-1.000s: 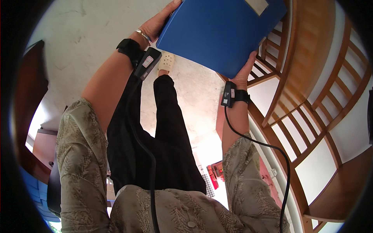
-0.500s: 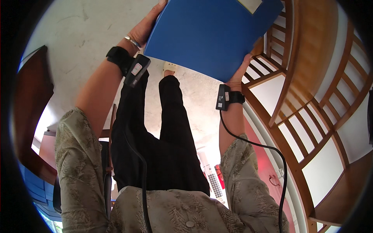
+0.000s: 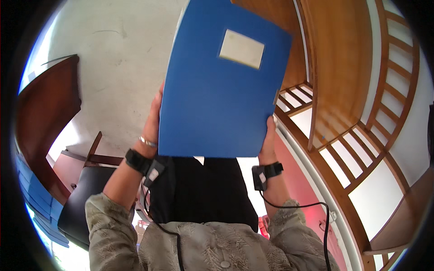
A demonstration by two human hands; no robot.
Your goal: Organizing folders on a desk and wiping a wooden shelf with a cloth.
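Observation:
A large blue folder with a pale label near its top fills the middle of the view, held up in front of me. My left hand grips its left edge, a thin bracelet and a black wrist device below it. My right hand grips the folder's lower right edge, with a black wrist device and a cable running down my sleeve. My dark trousers show beneath the folder.
A wooden shelf unit with slatted frames rises on the right. A dark wooden tabletop and a black chair seat are at the left, with stacked blue folders at the far left edge. Pale floor lies behind.
The folder has come down and toward me, now covering my legs and feet. Both hands moved with it, closer to my body.

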